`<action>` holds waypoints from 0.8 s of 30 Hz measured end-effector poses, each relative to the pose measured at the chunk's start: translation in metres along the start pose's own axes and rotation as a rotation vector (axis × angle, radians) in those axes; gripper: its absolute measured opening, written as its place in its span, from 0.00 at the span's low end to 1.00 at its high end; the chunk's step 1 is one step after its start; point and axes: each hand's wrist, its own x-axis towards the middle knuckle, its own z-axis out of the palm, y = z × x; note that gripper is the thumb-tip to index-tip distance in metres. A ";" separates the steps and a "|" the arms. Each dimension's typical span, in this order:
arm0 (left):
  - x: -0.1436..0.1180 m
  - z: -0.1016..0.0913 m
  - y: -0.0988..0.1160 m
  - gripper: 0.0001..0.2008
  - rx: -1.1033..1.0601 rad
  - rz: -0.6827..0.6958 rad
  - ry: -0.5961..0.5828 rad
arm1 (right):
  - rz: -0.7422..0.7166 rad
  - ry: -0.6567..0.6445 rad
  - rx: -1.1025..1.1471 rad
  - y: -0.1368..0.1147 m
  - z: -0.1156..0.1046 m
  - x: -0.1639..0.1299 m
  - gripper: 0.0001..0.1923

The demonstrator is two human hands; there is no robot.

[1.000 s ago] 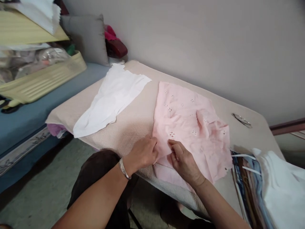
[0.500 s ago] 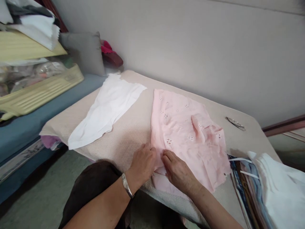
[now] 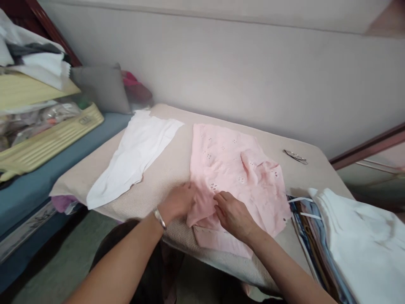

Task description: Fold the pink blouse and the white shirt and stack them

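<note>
A pink cloth with cut-out flower eyelets (image 3: 228, 169) lies spread over the table, rumpled on its right side. At its near left edge is my left hand (image 3: 179, 200), a silver bangle on the wrist; its fingers are smeared by motion, so their grip cannot be made out. My right hand (image 3: 234, 213) is closed, its thumb and fingers pinching the pink cloth a little in from that edge. Below both hands a lower layer of the cloth shows along the table's front. To the left, apart from the hands, a white piece of cloth (image 3: 133, 156) lies flat.
Eyeglasses (image 3: 295, 156) rest at the back right of the covered table (image 3: 164, 169). Folded white cloth (image 3: 357, 236) and a bundle of coloured fabrics (image 3: 311, 236) lie front right. A yellow plastic basket (image 3: 57, 139) and a grey cushion (image 3: 101, 86) stand left, by the wall.
My left hand has shifted slightly up and away from my right hand along the pink cloth's edge. The near corner of the cloth now shows between them. The whole view has tilted.
</note>
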 end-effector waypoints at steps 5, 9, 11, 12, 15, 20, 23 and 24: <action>0.041 -0.019 -0.024 0.13 0.034 0.015 0.116 | -0.229 0.022 0.037 -0.025 0.013 -0.011 0.13; 0.061 0.004 -0.027 0.17 0.075 0.123 0.224 | -0.320 0.044 0.065 -0.042 0.025 -0.016 0.14; 0.064 0.015 -0.027 0.18 0.103 0.127 0.202 | -0.342 0.075 0.043 -0.047 0.030 -0.016 0.18; 0.064 0.019 -0.026 0.19 0.116 0.120 0.189 | -0.349 0.089 0.023 -0.049 0.032 -0.015 0.20; 0.064 0.024 -0.027 0.20 0.137 0.109 0.188 | -0.388 0.081 -0.052 -0.053 0.038 -0.013 0.20; 0.065 0.023 -0.028 0.21 0.137 0.078 0.226 | -0.382 -0.037 -0.039 -0.064 0.041 -0.017 0.14; 0.068 0.028 -0.030 0.23 0.159 0.035 0.234 | -0.324 -0.017 0.119 -0.058 0.033 -0.016 0.08; 0.069 0.031 -0.031 0.24 0.164 0.021 0.229 | -0.268 0.026 0.175 -0.048 0.028 -0.013 0.07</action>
